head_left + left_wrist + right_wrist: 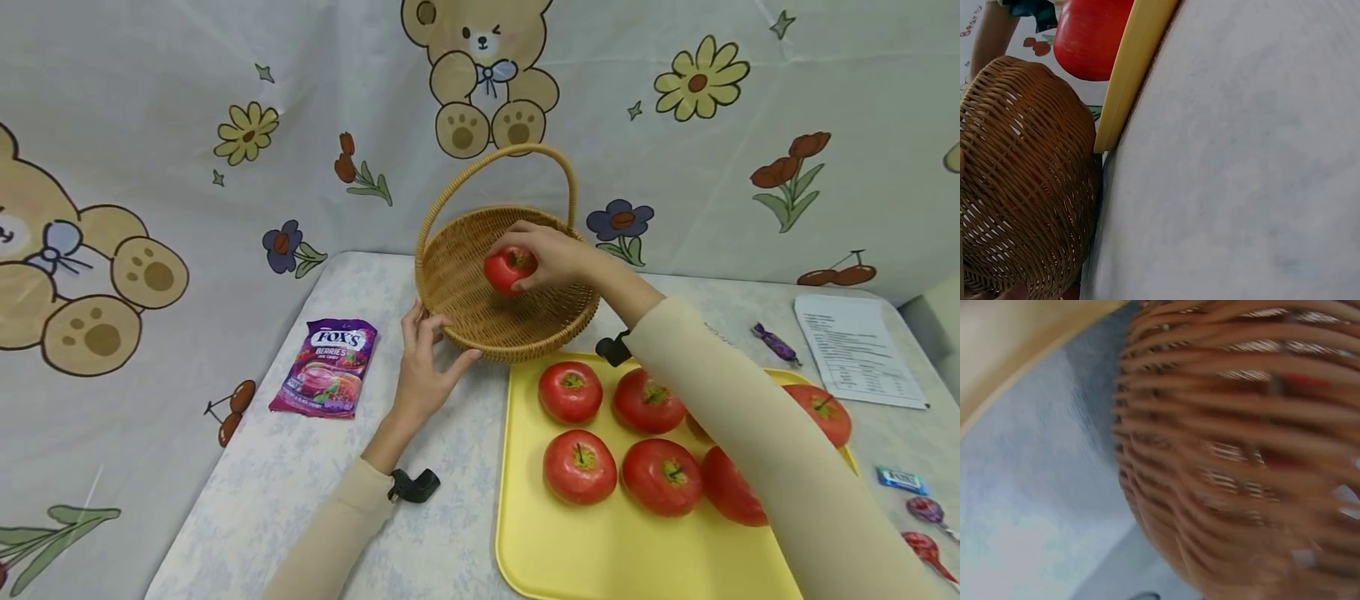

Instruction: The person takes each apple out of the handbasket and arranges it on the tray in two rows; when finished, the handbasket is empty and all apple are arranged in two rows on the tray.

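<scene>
A brown wicker basket (487, 325) with a tall arched handle stands at the back of the table, its mouth tipped toward me. My right hand (551, 254) holds a red apple (508, 268) inside the basket's mouth, fingers over the top and thumb below. At the basket's left rim, my left hand (423, 367) grips the edge, fingers at the rim and thumb toward the front. The left wrist view shows the woven side of the basket (1029, 175) up close. In the right wrist view the weave (1241, 437) is blurred and hides the right hand.
A yellow tray (600, 550) with several red apples (579, 467) lies in front of the basket, partly under my right sleeve. On the left lies a purple candy bag (327, 368). To the right are a printed sheet (858, 346) and several wrapped candies (776, 342).
</scene>
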`<state>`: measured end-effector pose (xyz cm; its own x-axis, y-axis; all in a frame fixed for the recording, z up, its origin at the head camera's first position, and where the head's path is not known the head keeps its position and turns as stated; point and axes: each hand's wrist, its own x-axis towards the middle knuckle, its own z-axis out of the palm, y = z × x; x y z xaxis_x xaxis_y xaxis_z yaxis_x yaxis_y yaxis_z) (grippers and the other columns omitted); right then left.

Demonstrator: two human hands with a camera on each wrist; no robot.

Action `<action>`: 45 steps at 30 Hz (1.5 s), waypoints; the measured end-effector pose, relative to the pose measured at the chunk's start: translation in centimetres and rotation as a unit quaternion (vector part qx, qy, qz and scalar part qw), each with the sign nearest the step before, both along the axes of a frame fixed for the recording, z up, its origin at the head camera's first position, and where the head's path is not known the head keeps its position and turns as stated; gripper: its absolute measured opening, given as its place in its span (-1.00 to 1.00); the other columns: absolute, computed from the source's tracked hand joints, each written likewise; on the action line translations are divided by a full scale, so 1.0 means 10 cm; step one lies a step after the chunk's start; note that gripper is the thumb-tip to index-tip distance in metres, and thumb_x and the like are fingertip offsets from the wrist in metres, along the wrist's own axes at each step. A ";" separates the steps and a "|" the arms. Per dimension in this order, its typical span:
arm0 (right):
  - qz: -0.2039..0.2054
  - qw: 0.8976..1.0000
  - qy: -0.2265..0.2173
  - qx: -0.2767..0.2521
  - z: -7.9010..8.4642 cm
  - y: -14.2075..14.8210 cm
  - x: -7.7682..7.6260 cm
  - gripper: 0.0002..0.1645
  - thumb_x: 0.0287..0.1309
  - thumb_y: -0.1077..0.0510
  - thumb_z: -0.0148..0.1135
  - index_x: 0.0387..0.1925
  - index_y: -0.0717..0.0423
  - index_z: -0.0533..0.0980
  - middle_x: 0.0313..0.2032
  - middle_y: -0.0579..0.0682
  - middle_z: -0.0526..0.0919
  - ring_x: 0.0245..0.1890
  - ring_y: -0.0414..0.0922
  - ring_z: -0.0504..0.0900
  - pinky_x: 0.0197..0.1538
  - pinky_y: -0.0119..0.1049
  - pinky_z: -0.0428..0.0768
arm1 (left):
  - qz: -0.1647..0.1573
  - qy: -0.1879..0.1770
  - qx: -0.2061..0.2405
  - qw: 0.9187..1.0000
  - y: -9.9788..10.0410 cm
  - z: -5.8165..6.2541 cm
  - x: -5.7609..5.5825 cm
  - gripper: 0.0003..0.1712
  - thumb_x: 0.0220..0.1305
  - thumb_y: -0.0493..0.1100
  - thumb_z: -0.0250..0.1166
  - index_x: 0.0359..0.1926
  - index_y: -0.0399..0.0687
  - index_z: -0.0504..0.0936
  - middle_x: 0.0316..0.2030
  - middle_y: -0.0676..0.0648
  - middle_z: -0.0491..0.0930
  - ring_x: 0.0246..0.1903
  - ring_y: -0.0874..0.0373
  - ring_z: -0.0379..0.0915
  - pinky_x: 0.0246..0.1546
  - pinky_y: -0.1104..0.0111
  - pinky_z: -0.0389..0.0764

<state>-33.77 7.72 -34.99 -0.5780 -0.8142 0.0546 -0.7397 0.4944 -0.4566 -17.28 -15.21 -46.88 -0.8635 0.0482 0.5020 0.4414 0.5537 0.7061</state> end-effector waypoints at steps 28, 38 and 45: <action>-0.018 0.991 0.125 -0.035 0.59 1.65 1.22 -0.16 -0.27 0.27 0.64 0.15 -0.11 0.52 0.15 0.06 0.45 -0.08 -0.21 0.50 -0.31 -0.43 0.69 | 0.001 -0.002 0.009 1.000 0.02 0.02 0.02 -0.36 0.22 0.08 0.39 0.14 -0.08 0.30 0.45 -0.28 -0.12 0.52 -0.13 -0.17 0.18 0.08 0.56; -0.113 0.988 0.104 0.000 0.35 2.24 1.78 -0.08 -0.42 0.22 0.71 0.13 -0.22 0.53 0.16 -0.04 0.45 0.01 -0.33 0.33 -0.34 -0.48 0.64 | 0.005 0.002 0.006 1.000 0.01 0.02 0.02 -0.37 0.21 0.05 0.40 0.14 -0.07 0.31 0.43 -0.29 -0.09 0.52 -0.12 -0.19 0.16 0.03 0.57; -0.158 0.980 0.114 0.027 0.14 2.70 2.14 -0.01 -0.51 0.25 0.72 0.12 -0.15 0.50 0.13 0.03 0.42 -0.13 -0.56 0.28 -0.43 -0.53 0.61 | -0.001 0.005 0.007 1.000 0.02 0.03 0.00 -0.38 0.21 0.05 0.40 0.14 -0.05 0.31 0.42 -0.31 -0.09 0.52 -0.09 -0.21 0.14 0.02 0.57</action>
<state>-12.42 34.76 -33.57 -0.7799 -0.6013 0.1737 -0.6251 0.7342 -0.2651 -17.28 -15.04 -46.63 -0.8581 0.0428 0.5117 0.4497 0.5436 0.7087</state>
